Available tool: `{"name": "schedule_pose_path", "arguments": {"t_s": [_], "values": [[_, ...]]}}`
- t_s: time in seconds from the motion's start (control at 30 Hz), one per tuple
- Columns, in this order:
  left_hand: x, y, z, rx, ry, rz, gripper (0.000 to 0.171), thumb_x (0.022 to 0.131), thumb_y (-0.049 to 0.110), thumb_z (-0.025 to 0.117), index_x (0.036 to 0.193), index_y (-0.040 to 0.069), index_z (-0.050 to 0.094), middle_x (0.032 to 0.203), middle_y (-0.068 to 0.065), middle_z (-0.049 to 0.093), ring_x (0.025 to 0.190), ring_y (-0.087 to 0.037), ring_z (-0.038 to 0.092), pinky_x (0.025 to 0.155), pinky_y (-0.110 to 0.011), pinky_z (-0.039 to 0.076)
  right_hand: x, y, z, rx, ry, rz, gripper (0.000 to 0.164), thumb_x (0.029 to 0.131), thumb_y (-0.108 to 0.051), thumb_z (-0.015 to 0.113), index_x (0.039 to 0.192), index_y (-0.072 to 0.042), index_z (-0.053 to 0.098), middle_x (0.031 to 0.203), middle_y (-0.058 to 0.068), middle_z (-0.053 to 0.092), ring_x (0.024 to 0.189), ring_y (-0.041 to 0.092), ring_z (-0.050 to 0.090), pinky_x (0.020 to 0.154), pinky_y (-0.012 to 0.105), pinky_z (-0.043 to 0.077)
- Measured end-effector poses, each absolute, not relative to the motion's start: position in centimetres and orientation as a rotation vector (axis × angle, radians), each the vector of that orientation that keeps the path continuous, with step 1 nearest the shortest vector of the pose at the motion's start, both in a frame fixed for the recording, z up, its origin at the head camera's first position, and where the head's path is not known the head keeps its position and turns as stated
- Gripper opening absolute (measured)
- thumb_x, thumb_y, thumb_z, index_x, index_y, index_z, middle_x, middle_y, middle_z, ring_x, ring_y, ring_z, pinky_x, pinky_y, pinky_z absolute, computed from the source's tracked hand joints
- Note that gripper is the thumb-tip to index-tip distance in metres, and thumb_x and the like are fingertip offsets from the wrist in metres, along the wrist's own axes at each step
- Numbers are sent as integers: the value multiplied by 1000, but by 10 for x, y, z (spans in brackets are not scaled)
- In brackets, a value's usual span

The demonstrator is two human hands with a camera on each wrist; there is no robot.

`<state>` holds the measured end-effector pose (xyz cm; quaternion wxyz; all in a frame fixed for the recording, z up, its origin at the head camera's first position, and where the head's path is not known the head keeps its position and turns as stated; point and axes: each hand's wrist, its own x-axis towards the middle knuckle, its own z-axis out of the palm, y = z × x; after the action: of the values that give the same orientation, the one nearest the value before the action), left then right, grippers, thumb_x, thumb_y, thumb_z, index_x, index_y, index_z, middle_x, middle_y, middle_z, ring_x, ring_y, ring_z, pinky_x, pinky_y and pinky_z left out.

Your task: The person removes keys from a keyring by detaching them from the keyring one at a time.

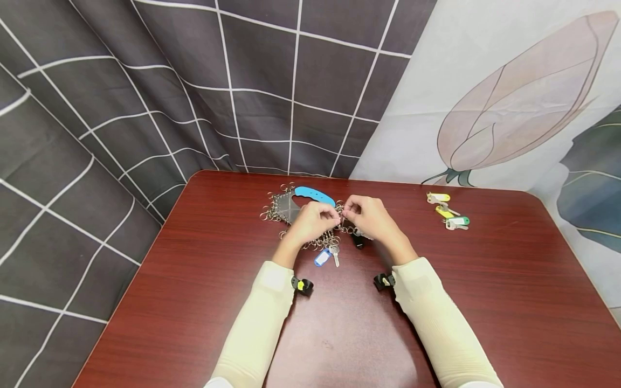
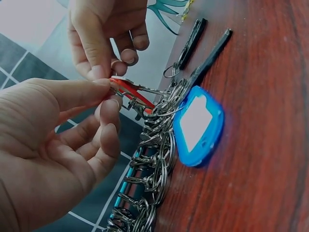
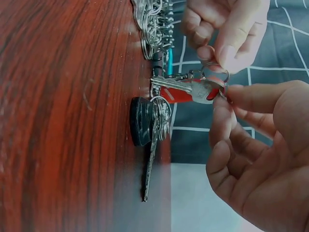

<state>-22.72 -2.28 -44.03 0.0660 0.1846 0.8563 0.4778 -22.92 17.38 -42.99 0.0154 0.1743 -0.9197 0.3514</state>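
Note:
In the head view both hands meet over a grey plate [image 1: 282, 208] edged with metal rings, which has a blue strip [image 1: 315, 194] along its top. My left hand [image 1: 312, 221] pinches a metal split ring [image 3: 221, 67] between thumb and forefinger. The right hand [image 1: 372, 216] pinches a silver key [image 3: 199, 91] by its head, close beside that ring. A red key tag [image 3: 181, 91] hangs just behind the key. Below the hands, a blue key tag [image 2: 199, 126] with a white label lies with another key [image 1: 336, 256]. A black key tag [image 3: 141, 122] hangs by the right hand.
Several keys with yellow tags [image 1: 440, 197] and a green tag [image 1: 457, 221] lie at the back right of the red-brown table [image 1: 218, 302]. A dark checked cloth [image 1: 257, 70] and a pale printed cloth [image 1: 412, 134] stand behind the table's back edge.

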Motion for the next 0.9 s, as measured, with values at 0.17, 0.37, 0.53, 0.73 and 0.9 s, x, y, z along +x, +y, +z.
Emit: {"name": "schedule_pose_path", "arguments": {"t_s": [0.17, 0.37, 0.53, 0.73, 0.9], "values": [[-226, -22, -438, 580, 2616, 1413, 6, 90, 11, 75, 86, 9, 78, 80, -4, 72, 72, -8, 62, 70, -22, 52, -230, 175, -428, 499, -2859, 1081, 8, 94, -12, 71, 87, -11, 69, 76, 4, 67, 70, 19, 59, 68, 32, 48], [-224, -18, -434, 658, 2693, 1303, 8, 91, 11, 75, 83, 9, 77, 78, -3, 72, 72, -9, 62, 69, -20, 51, -229, 179, -421, 456, -2821, 1119, 6, 96, -14, 71, 91, -11, 69, 82, 5, 70, 75, 20, 61, 72, 34, 48], [-223, -11, -432, 655, 2727, 1250, 9, 92, 12, 75, 83, 10, 76, 78, -3, 71, 74, -10, 63, 70, -20, 51, -228, 186, -416, 429, -2793, 1139, 7, 98, -16, 69, 92, -12, 68, 82, 5, 68, 76, 20, 58, 72, 34, 46], [-228, -1, -434, 650, 2776, 1185, 10, 94, 13, 73, 84, 9, 76, 78, -2, 71, 74, -10, 61, 69, -19, 49, -230, 197, -411, 410, -2758, 1155, 7, 99, -17, 69, 93, -12, 69, 81, 5, 66, 73, 20, 56, 69, 34, 44], [-236, 9, -431, 660, 2795, 1074, 15, 94, 13, 72, 80, 10, 74, 73, 1, 67, 73, -13, 58, 70, -25, 47, -230, 204, -408, 375, -2749, 1162, 6, 98, -17, 70, 94, -12, 70, 83, 6, 67, 76, 20, 58, 70, 33, 45]]}}
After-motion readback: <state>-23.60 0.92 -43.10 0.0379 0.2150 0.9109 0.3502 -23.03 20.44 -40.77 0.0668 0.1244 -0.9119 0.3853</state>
